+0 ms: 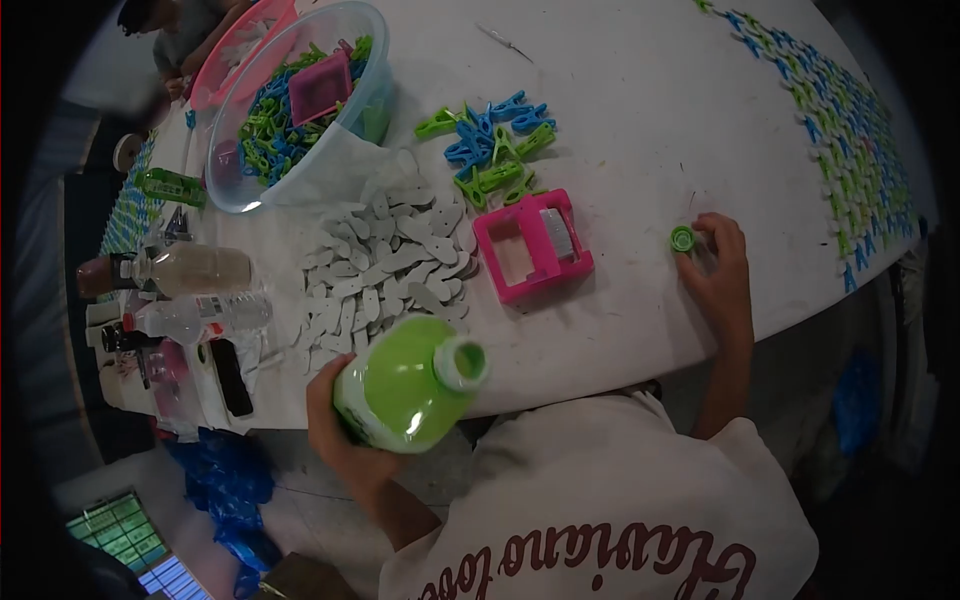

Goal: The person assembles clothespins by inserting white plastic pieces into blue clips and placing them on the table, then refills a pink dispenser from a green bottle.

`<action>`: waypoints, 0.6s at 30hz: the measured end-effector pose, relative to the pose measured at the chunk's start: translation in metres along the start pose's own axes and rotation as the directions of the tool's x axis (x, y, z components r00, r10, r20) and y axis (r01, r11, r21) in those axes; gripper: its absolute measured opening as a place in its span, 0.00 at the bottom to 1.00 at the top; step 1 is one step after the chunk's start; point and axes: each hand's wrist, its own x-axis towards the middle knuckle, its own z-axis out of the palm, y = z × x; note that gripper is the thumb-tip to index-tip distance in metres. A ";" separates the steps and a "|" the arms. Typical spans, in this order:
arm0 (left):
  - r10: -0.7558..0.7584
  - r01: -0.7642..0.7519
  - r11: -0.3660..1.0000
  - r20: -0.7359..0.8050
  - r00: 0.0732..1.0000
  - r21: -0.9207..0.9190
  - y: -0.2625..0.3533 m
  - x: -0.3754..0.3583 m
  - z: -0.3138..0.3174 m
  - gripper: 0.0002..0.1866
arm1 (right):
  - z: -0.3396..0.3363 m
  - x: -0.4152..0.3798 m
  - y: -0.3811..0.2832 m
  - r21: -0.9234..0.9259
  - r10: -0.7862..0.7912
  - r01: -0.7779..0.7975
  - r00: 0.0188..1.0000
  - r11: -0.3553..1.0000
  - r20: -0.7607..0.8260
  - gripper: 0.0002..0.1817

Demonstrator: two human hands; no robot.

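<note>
My left hand (345, 440) is wrapped round a large green bottle (400, 385), tilted with its uncapped mouth toward the right. My right hand (720, 275) pinches a small green cap (682, 238) over the white table (640, 130). Between the hands stands a pink plastic holder (535, 248) with a grey block in it. Left of the holder lies a pile of flat grey pieces (385, 265). Green and blue clips (490, 145) lie loose behind the holder.
A clear tub (225, 190) of clips and a pink basket (205, 75) stand at the back left, near another person (190, 40). Bottles (195, 270) and a dark phone (230, 378) lie at the left. Rows of clips (850, 140) cover the right edge. A thin tool (505, 42) lies behind.
</note>
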 end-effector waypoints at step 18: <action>0.231 -0.345 0.801 0.279 0.932 0.488 -0.024 0.063 0.013 0.47 | 0.069 -0.055 -0.099 0.757 -0.763 0.136 0.240 0.639 0.600 0.20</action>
